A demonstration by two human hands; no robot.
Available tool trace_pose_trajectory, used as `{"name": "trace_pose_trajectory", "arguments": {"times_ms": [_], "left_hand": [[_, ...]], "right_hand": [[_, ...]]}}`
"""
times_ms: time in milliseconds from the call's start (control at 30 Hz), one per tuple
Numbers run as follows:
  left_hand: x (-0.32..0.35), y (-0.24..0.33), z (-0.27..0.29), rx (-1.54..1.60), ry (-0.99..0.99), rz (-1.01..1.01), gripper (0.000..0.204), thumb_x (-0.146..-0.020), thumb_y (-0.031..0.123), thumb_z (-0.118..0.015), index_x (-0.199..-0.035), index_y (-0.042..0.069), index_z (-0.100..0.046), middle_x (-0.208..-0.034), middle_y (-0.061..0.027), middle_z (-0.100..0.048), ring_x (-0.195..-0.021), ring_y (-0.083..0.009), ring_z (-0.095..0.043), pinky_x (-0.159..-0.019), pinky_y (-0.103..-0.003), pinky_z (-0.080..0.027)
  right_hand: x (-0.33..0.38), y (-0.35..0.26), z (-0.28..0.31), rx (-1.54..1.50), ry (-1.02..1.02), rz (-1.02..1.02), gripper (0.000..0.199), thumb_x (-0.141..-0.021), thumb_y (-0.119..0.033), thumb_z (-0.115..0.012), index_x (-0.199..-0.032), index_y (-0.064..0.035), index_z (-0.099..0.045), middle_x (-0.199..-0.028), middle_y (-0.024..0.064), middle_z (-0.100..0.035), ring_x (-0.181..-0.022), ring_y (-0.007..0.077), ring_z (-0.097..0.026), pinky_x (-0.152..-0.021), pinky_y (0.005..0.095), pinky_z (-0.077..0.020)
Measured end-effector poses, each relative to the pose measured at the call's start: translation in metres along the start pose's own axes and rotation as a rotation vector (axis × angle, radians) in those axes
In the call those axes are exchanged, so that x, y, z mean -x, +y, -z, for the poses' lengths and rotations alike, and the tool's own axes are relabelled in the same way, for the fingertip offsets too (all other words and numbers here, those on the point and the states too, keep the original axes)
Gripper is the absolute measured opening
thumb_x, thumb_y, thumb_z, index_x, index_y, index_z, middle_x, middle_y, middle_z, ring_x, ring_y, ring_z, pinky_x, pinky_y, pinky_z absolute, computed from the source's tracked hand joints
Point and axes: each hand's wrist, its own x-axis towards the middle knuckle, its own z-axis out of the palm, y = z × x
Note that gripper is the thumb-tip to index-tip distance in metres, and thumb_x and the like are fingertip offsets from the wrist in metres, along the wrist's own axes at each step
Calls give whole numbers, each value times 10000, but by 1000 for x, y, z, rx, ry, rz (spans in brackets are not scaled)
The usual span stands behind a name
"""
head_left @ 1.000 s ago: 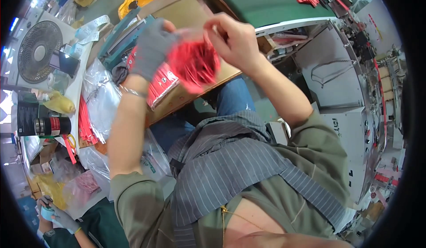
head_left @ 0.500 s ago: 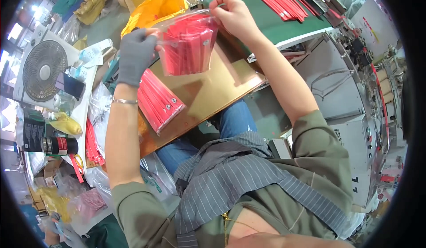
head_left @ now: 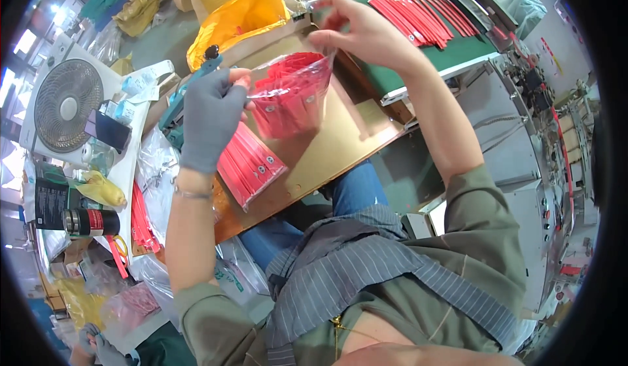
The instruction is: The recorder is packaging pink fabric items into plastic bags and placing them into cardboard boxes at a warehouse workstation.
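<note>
My left hand (head_left: 212,114), in a grey glove with bare fingertips, is closed on the upper left edge of a clear plastic bag (head_left: 292,101). Several red strips with small round dark-and-white marks are bunched inside the bag, which hangs tilted above the tan work board. Bare and slightly blurred, my right hand (head_left: 356,31) is just above the bag's upper right corner, with thumb and forefinger apart. Whether its other fingers touch the plastic is hard to see. Below the bag, a flat pack of red strips (head_left: 250,166) lies on the board beside my left wrist.
Red strips lie in a row on a green conveyor belt (head_left: 386,65) at the far right. Behind the board stands an open yellow bag (head_left: 239,22). A fan (head_left: 69,104), a dark flask (head_left: 91,223) and yellow-handled scissors (head_left: 120,246) are at the left.
My right hand has moved slightly right, and its pinch on the bag's top edge has opened. The bag has dropped a little and tilted. My left hand keeps its grip.
</note>
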Motion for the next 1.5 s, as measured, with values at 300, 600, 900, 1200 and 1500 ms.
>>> {"name": "trace_pose_trajectory", "arguments": {"times_ms": [300, 600, 900, 1200, 1500], "left_hand": [[19, 11, 52, 48, 334, -411, 671, -676, 69, -798, -1252, -25, -467, -1159, -104, -552, -990, -162, -572, -881, -292, -464], [17, -222, 19, 664, 190, 434, 415, -746, 189, -753, -1077, -17, -612, -1020, -76, -647, -875, -163, -618, -790, -287, -484], [-26, -277, 44, 339, 412, 675, 464, -700, 255, -791, -1013, -54, -646, -1010, -105, -648, -935, -158, -574, -858, -301, -435], [-13, -264, 51, 13, 430, 465, 534, -692, 512, -727, -847, 2, -708, -826, -131, -694, -780, -239, -613, -767, -342, -438], [-20, -253, 48, 336, 374, 656, 526, -691, 248, -806, -1088, -29, -600, -1043, -105, -629, -899, -202, -605, -798, -331, -490]], "right_hand": [[-26, -48, -86, -405, -122, 223, 210, -886, -176, -611, -734, -31, -595, -574, 20, -521, -529, 62, -467, -505, 232, -390], [-158, 45, -250, 219, 163, -144, 383, -833, -476, -584, -791, -102, -655, -809, 109, -668, -752, 291, -643, -677, 405, -495], [-183, 48, -285, 517, 149, 39, 261, -828, -351, -578, -788, -95, -610, -824, 78, -639, -728, 284, -643, -616, 409, -509], [-158, 87, -313, 349, 152, 23, 117, -814, -229, -552, -837, -126, -602, -786, 85, -636, -679, 296, -634, -588, 413, -508], [-147, 83, -296, 266, 69, -83, 345, -853, -416, -565, -979, -96, -579, -910, 126, -604, -825, 287, -626, -700, 368, -501]]}}
